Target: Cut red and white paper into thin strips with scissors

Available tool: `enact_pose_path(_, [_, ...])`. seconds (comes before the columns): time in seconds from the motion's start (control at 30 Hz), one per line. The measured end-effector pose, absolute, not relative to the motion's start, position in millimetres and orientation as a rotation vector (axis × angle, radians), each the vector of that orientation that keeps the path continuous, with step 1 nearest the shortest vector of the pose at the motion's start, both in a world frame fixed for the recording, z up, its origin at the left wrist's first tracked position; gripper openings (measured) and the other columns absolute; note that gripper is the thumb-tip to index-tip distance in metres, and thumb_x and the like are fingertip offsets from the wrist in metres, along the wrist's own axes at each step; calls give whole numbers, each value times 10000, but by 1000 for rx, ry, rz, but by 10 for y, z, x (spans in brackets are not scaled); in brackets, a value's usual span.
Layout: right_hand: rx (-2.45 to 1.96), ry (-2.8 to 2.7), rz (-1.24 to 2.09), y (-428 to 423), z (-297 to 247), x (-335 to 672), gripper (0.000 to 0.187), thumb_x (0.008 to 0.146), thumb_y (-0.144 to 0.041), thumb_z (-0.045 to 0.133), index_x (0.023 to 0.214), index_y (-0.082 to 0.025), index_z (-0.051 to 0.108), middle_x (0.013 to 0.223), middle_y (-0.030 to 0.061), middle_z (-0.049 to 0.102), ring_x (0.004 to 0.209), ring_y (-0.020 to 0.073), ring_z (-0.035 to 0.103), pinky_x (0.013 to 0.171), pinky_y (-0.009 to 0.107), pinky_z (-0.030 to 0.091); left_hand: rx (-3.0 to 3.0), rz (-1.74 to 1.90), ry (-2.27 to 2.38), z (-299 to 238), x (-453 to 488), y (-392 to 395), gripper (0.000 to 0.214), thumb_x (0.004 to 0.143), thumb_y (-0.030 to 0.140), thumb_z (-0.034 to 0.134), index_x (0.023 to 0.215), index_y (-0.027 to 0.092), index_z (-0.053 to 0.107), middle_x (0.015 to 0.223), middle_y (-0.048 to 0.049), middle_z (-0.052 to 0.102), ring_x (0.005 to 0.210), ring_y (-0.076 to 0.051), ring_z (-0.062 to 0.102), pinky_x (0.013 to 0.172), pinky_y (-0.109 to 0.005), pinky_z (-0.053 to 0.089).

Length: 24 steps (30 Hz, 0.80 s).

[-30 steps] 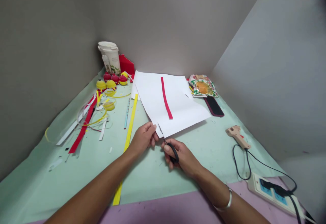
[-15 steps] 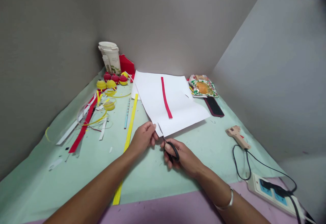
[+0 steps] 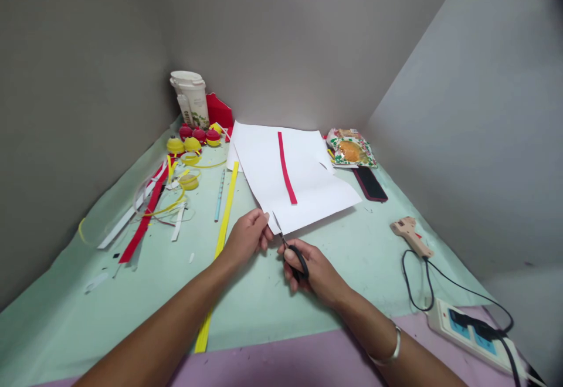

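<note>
A large white sheet of paper lies across the middle, its near edge raised off the table. My left hand pinches its near left corner between thumb and fingers. In my right hand is a pair of black-handled scissors, with the blades at the paper's near edge just right of my left fingers. One blade shows on top of the sheet; the other is hidden beneath. A red paper strip rests on the sheet. Left of it a long yellow strip runs along the table, passing under my left forearm.
Red and yellow balls, ribbon and paper strips lie left, beside a blue pencil. A white bucket stands behind. Rightward are a snack packet, a phone, a glue gun and a power strip.
Almost nothing differs. The scissor blades look slightly more apart, and the sheet's near edge has shifted very slightly. Both hands keep their places.
</note>
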State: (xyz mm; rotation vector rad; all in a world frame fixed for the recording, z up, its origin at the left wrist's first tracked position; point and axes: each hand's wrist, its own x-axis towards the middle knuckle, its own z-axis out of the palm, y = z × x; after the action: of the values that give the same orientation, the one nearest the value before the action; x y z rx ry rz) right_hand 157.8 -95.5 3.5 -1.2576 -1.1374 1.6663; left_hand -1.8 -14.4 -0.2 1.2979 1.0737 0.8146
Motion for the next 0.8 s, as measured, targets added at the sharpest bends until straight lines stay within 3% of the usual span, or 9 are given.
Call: enact_pose_path(0.8, [-1294, -1110, 1623, -973, 36, 1549, 403, 830, -545, 606, 980, -172, 583, 585, -60, 508, 413, 64, 432, 427, 203, 312, 1312, 791, 1100, 23, -8, -163, 356, 877, 454, 478, 637, 192, 488, 433, 27, 518, 376, -96, 444, 412, -223, 312])
